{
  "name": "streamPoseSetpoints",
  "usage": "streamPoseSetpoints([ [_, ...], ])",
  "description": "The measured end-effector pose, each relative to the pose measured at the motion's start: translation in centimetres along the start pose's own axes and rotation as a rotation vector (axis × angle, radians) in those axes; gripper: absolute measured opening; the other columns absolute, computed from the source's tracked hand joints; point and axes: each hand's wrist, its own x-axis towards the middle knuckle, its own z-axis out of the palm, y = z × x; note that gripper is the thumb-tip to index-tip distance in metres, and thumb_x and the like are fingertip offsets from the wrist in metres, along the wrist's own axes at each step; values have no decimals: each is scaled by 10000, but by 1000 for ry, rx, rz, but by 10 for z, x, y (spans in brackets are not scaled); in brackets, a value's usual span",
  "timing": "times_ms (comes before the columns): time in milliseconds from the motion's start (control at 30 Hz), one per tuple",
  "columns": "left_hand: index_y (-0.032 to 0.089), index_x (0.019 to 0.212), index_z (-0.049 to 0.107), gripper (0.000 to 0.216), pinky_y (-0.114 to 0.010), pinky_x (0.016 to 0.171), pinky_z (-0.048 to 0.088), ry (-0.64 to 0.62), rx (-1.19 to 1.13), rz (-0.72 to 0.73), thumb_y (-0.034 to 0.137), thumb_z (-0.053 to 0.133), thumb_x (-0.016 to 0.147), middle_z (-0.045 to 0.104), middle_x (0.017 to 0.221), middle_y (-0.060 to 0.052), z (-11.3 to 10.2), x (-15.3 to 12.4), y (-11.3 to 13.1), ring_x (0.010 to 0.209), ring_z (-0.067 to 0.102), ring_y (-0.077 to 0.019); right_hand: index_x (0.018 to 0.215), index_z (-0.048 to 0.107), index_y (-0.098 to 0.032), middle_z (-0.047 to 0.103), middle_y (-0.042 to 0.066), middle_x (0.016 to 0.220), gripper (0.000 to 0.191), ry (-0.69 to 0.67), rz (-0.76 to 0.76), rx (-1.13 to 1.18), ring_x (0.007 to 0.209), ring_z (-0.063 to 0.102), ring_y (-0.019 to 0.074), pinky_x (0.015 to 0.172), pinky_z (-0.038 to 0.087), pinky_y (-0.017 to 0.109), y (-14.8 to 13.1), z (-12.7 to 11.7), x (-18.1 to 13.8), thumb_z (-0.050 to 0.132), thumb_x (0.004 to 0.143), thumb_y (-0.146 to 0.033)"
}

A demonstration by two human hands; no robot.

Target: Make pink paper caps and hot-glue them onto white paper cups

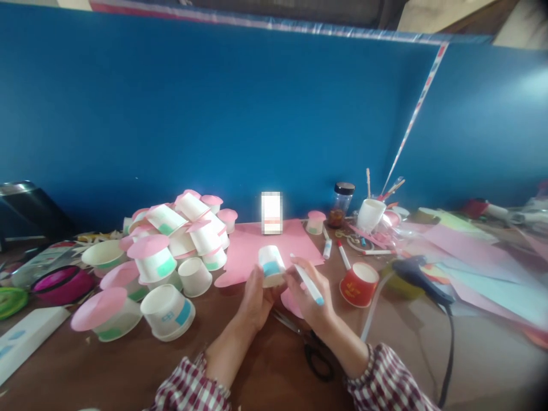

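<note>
Held in my left hand (256, 297) is a small white paper cup (270, 264) with a blue patch on its side. It is slightly tilted, and its wider rim seems to face down towards me. My right hand (314, 291) grips a white marker pen (307, 279) with a light-blue end, its other end pointing up and left beside the cup. Fingertips of the right hand are close to the cup's lower edge; whether they touch it I cannot tell. Beneath my hands lie a pink paper piece (293, 301) and black-handled scissors (319, 359), partly covered by the right hand.
Left stands a pile of white cups (208, 237), many with pink paper tops. A pink sheet (244, 245) lies ahead. On the right are a red cup (358, 284), a glue gun (422, 277) with its cord, coloured papers (466, 257) and a lidded jar (342, 202).
</note>
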Motion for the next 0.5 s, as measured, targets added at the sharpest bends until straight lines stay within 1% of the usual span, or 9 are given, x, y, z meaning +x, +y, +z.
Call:
streamPoseSetpoints([
  [67,108,1058,599,509,-413,896,481,41,34,17,538,568,787,674,1009,-141,0,1,-1,986,629,-268,1011,597,-193,673,14,786,224,11,0,-8,659,648,134,619,531,215,1,1,0,613,787,-181],
  [133,114,1047,600,472,-411,907,473,51,41,20,520,547,812,669,1018,-138,-1,1,-2,996,622,-261,988,603,-193,671,13,781,200,9,2,1,671,654,138,619,530,212,3,1,0,608,789,-180],
  [267,129,1071,590,467,-383,930,451,-28,18,-15,524,501,839,640,1083,-137,0,-1,-4,1044,591,-246,988,604,-193,665,14,786,183,-26,30,10,666,653,140,631,531,218,4,2,1,588,805,-186],
  [333,172,1133,562,420,-375,922,450,-36,60,-17,468,548,834,614,1137,-118,-1,-2,-5,1060,578,-230,965,605,-193,660,11,782,158,-32,46,7,653,649,139,594,525,209,3,1,2,591,808,-191],
  [400,222,1187,528,417,-374,901,457,-19,126,-19,400,604,817,593,1170,-99,-2,-3,-6,1057,573,-220,940,609,-195,658,11,784,131,-27,53,5,670,650,144,575,518,205,4,1,2,595,810,-196],
  [500,235,1207,518,435,-383,879,463,-10,177,-28,380,618,809,590,1164,-102,-2,-4,-7,1031,581,-222,986,611,-207,663,13,824,166,-44,64,10,712,651,146,605,520,211,9,1,0,586,822,-190],
])
